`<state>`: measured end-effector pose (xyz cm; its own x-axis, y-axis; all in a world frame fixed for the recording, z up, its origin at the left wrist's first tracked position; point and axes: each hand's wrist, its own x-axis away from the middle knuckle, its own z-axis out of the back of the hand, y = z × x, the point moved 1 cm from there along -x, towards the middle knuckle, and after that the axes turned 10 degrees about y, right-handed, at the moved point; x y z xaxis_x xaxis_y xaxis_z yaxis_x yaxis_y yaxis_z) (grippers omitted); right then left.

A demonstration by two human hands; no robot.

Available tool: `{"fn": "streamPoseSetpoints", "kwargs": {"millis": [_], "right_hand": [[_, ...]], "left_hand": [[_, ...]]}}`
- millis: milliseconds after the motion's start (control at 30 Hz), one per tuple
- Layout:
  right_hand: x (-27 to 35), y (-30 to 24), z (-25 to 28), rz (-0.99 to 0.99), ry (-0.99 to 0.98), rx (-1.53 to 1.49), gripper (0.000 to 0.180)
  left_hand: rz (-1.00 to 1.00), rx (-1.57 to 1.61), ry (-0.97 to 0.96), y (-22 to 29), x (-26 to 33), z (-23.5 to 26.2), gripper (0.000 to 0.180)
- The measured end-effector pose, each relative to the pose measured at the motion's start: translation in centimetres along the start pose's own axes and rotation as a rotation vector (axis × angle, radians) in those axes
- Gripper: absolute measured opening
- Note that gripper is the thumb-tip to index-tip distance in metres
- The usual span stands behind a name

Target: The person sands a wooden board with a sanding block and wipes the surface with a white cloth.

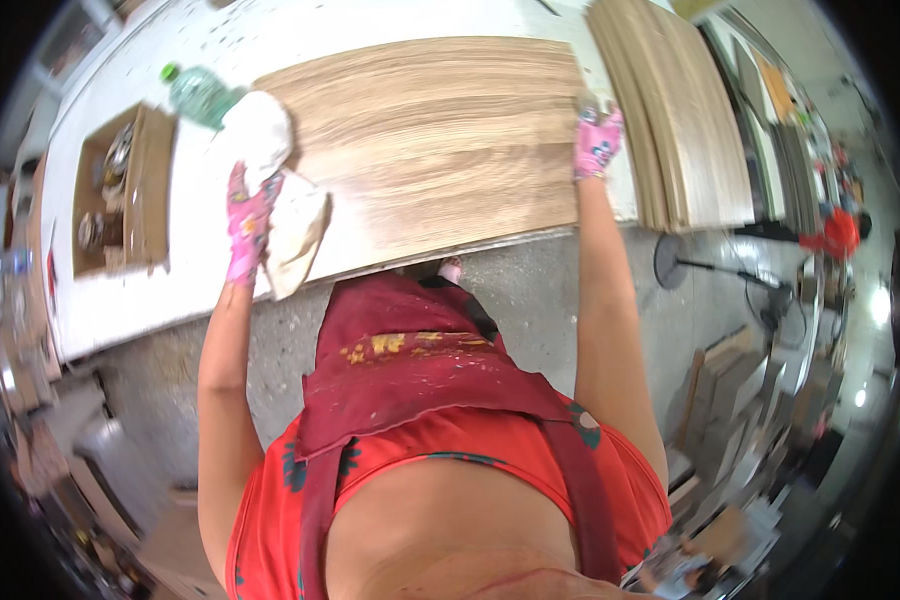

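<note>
Wood board (430,150): from the head view we see it flat on the white table (120,300), between both hands.
Left hand (248,215): pink glove, fingers closed on a white cloth (280,215) at the board's near-left corner.
Right hand (597,145): fingers curled over the board's right edge.
Handling: we judge it stiff, smooth, fairly light; best held by its edges.
Beyond left fingers: green bottle (198,92), cardboard box (120,190).

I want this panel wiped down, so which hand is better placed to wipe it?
Probably the left. The left hand already clutches the white cloth at the wood-grain panel's left edge, while the right hand rests on its right edge with no cloth.
</note>
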<state>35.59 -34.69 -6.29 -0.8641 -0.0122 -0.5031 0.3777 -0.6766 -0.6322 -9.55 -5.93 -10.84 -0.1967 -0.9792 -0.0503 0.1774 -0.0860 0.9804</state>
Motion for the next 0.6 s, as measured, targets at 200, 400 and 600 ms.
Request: {"fn": "streamPoseSetpoints", "kwargs": {"millis": [200, 400, 600], "right_hand": [[6.9, 0.7, 5.9, -0.180, 0.012, -0.022, 0.056], [16.1, 2.6, 12.8, -0.298, -0.017, -0.370, 0.046], [16.1, 2.3, 14.6, -0.512, 0.085, -0.536, 0.035]], "left_hand": [[0.213, 0.124, -0.064, 0.5, -1.4, 4.8, 0.062], [0.169, -0.169, -0.103, -1.1, 0.1, 14.0, 0.043], [-0.095, -0.181, -0.019, 4.1, 1.8, 8.0, 0.034]]}}
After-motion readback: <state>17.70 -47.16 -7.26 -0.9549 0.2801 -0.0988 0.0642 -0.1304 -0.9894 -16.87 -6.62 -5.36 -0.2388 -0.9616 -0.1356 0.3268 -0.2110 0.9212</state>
